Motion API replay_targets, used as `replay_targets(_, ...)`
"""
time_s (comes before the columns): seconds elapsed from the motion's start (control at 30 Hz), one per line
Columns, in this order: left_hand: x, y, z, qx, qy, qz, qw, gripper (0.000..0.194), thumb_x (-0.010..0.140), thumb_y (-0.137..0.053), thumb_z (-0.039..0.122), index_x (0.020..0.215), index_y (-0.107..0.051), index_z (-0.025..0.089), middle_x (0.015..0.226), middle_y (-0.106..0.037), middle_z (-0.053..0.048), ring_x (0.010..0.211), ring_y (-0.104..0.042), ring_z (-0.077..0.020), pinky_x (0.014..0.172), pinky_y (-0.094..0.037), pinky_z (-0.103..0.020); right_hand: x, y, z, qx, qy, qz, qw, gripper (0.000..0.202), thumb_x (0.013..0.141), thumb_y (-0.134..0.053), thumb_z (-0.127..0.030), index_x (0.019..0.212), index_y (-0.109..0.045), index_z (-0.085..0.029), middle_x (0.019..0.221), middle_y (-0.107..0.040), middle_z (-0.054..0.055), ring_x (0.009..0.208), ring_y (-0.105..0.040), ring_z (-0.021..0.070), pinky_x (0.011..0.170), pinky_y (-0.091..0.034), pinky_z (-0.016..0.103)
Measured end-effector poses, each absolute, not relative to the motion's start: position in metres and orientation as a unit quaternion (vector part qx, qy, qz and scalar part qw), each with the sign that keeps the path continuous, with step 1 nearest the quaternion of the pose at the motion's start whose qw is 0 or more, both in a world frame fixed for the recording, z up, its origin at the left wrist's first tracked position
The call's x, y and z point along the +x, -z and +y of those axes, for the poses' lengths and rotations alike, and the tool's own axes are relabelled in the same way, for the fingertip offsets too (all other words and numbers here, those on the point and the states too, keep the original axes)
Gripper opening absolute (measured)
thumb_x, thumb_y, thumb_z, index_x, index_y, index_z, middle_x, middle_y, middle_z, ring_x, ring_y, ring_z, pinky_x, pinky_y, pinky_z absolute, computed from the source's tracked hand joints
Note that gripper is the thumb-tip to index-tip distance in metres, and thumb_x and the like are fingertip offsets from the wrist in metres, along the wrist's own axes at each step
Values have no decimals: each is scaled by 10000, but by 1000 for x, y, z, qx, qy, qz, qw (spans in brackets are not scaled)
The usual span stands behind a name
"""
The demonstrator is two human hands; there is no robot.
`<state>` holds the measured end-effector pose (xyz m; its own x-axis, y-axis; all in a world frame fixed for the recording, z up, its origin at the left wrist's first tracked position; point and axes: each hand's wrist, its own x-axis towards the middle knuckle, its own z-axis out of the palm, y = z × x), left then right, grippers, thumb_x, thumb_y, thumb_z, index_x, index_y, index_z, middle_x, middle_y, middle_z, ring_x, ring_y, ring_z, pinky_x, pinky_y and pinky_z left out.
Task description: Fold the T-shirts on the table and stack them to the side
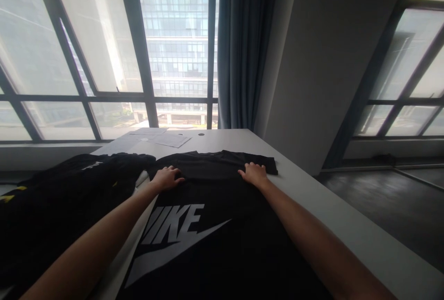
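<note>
A black T-shirt (215,198) with a grey Nike print lies spread on the white table (294,189), its collar end away from me. My left hand (167,178) rests on the shirt's upper left part, fingers extended and thumb apart. On the upper right part lies my right hand (254,173), palm down with its fingers spread. Neither hand shows any cloth gripped. To the left, another dark garment (76,198) with white and yellow marks lies heaped beside the shirt. A small whitish piece (141,178) shows between the two garments near my left wrist.
Sheets of paper (171,140) lie at the table's far left end, near a round dark hole (201,134). Beyond stand windows (176,45), a blue-grey curtain (239,50) and a wide pillar (305,68). Grey floor (385,198) shows past the right edge.
</note>
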<state>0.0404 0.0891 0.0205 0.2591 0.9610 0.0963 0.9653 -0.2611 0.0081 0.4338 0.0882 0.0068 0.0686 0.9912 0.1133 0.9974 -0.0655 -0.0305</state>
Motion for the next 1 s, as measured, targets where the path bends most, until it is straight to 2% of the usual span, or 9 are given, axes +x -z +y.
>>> replay_targets(0.1, 37, -14, 77, -784, 15, -619, -47, 806, 813, -454, 731, 1453, -480, 241, 1560, -368, -160, 1370, -408, -403, 1059, -358, -549, 434, -1, 72, -718, -61, -693, 25, 805, 876, -324, -770, 1461, -457, -233, 1541, -380, 176, 1406, -342, 405, 1099, -240, 634)
replay_targets(0.17, 30, -11, 68, -776, 10, -626, -73, 845, 816, -438, 747, 1502, -401, 257, 1617, -247, -152, 1444, -287, -404, 1101, -273, -604, 444, 2, 62, -693, -96, -714, 26, 853, 872, -292, -790, 1534, -331, -254, 1626, -215, 121, 1490, -167, 357, 1155, -156, 605)
replay_targets(0.23, 23, -9, 57, -781, 26, -621, -60, 824, 839, -430, 726, 1513, -376, 254, 1628, -204, -148, 1474, -209, -399, 1114, -198, -652, 458, 3, 53, -672, -99, -731, 56, 857, 888, -286, -773, 1558, -271, -239, 1641, -164, 101, 1512, -98, 304, 1192, -107, 544)
replay_targets(0.33, 14, -8, 38, -780, 77, -621, -7, 713, 896, -417, 636, 1488, -415, 238, 1616, -250, -139, 1478, -214, -373, 1126, -161, -658, 480, 4, 40, -666, -79, -736, 99, 842, 904, -308, -747, 1546, -306, -203, 1623, -227, 116, 1508, -138, 284, 1206, -134, 489)
replay_targets(0.5, 17, -1, 5, -807, 111, -580, 8, 660, 910, -406, 623, 1427, -506, 224, 1559, -390, -120, 1419, -361, -329, 1159, -218, -552, 497, 9, 19, -669, -79, -735, 81, 838, 898, -372, -725, 1520, -366, -163, 1616, -239, 136, 1503, -162, 283, 1208, -179, 439)
replay_targets(0.63, 23, 7, -15, -836, 94, -539, -47, 684, 914, -365, 654, 1450, -482, 245, 1579, -360, -83, 1461, -297, -294, 1184, -204, -480, 500, 12, 1, -666, -81, -737, 75, 851, 895, -347, -741, 1530, -347, -174, 1625, -209, 129, 1509, -132, 283, 1215, -154, 466)
replay_targets(0.77, 12, 1, -22, -840, 105, -530, -38, 639, 910, -397, 627, 1415, -523, 257, 1568, -382, -69, 1461, -302, -277, 1197, -172, -479, 504, 6, -20, -652, -130, -746, 42, 992, 802, -431, -821, 1558, -291, -193, 1637, -156, 121, 1511, -95, 309, 1219, -127, 482)
replay_targets(0.87, 3, -5, -27, -829, 155, -538, 1, 575, 892, -451, 600, 1320, -617, 253, 1473, -520, -71, 1397, -411, -284, 1180, -233, -467, 507, -1, -37, -623, -166, -763, 35, 1051, 749, -485, -846, 1549, -321, -184, 1635, -171, 121, 1504, -139, 313, 1220, -166, 423)
replay_targets(1.0, -2, -4, -40, -825, 186, -533, -21, 605, 880, -432, 656, 1233, -683, 233, 1356, -625, -80, 1290, -531, -289, 1125, -348, -432, 512, 0, -57, -623, -142, -766, 74, 947, 812, -427, -812, 1534, -359, -202, 1630, -206, 99, 1497, -181, 304, 1218, -167, 439)
